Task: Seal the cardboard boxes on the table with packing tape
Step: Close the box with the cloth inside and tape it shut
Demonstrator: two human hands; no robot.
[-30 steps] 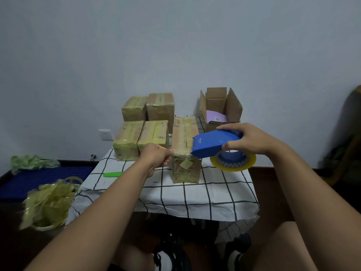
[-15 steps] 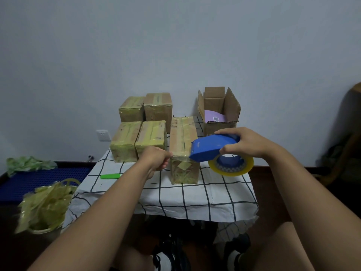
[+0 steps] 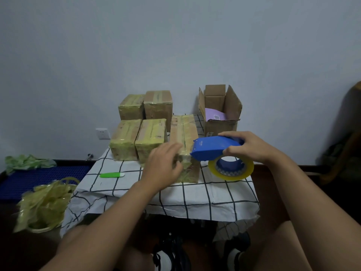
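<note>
A long cardboard box (image 3: 183, 132) with yellowish tape along its top lies at the middle of the checked tablecloth (image 3: 195, 198). My left hand (image 3: 163, 169), blurred, lies with loosely spread fingers against the box's near left end. My right hand (image 3: 252, 148) grips a blue tape dispenser (image 3: 212, 150) whose front edge sits at the box's near top corner. The yellow tape roll (image 3: 231, 170) hangs below it. An open box (image 3: 221, 102) holding a purple sheet (image 3: 214, 116) stands behind, to the right.
Several taped boxes stand in two rows at the left, the nearest pair (image 3: 137, 138) touching the long box. A green utility knife (image 3: 111, 175) lies on the cloth's left. A bin of tape scraps (image 3: 45, 204) and a blue mat (image 3: 39, 175) are off the table's left.
My left hand has gone from a closed pinch at the box's near end to spread fingers against it. The dispenser stays at the box's near corner.
</note>
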